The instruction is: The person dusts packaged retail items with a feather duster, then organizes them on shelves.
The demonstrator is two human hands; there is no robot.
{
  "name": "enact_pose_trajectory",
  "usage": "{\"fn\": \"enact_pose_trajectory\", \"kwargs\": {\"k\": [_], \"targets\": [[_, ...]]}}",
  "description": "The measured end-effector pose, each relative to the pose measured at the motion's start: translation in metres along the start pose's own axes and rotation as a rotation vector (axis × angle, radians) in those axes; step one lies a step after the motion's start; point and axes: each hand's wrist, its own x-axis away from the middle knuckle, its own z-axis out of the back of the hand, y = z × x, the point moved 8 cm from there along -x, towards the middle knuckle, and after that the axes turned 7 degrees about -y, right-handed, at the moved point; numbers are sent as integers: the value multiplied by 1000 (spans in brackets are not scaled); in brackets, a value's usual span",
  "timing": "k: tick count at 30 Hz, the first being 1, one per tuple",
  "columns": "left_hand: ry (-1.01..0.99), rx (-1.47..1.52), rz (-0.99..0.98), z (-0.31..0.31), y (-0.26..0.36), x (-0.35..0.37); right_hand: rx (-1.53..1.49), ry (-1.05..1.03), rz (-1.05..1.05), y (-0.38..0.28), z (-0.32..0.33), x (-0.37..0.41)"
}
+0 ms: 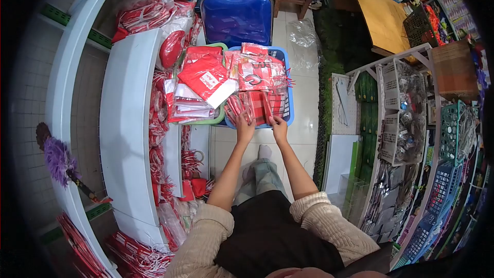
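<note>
A blue plastic basket (pixel 291 98) full of red and white goods in clear plastic stands before me. At its near edge, my left hand (pixel 246 122) has its fingers closed on a red-and-white plastic packet (pixel 237 107). My right hand (pixel 278 125) pinches the near end of a narrow red packet (pixel 267 107) beside it. Farther back in the basket lies a clear-wrapped packet with a dark round print (pixel 253 78). Left of the basket, a green basket (pixel 212 120) holds stacked packets, topped by a red one (pixel 202 75) with a white label.
A blue-seated chair (pixel 236 18) stands behind the baskets. White shelving (pixel 126 123) with red and white goods runs along the left. On the right are a rack with white baskets (pixel 391 136) and a wooden table (pixel 381 18). Clear plastic bags (pixel 303 38) lie on the floor.
</note>
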Motion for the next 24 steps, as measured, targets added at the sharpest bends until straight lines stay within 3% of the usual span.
{"fn": "enact_pose_trajectory", "kwargs": {"k": [1, 4, 7, 8, 11, 12, 16, 20, 24], "targets": [[94, -121, -113, 9, 15, 6, 3, 34, 31, -7, 7, 4], [-5, -209, -121, 11, 37, 19, -9, 115, 79, -32, 27, 18], [-479, 533, 65, -15, 52, 23, -151, 154, 170, -72, 46, 38], [-667, 538, 193, -17, 62, 31, -179, 103, 207, -86, 49, 44], [-734, 1023, 424, 4, 112, 50, -573, -43, 257, -138, 51, 74], [-685, 1126, 464, 7, 114, 51, -621, -82, 292, -160, 52, 89], [-588, 1443, 202, 73, 193, 52, -938, -206, 369, -233, 54, 145], [-258, 1592, 77, 125, 205, 51, -936, -305, 446, -282, 53, 195], [-254, 1575, -66, 185, 243, 69, -732, -332, 540, -310, 51, 236]]}}
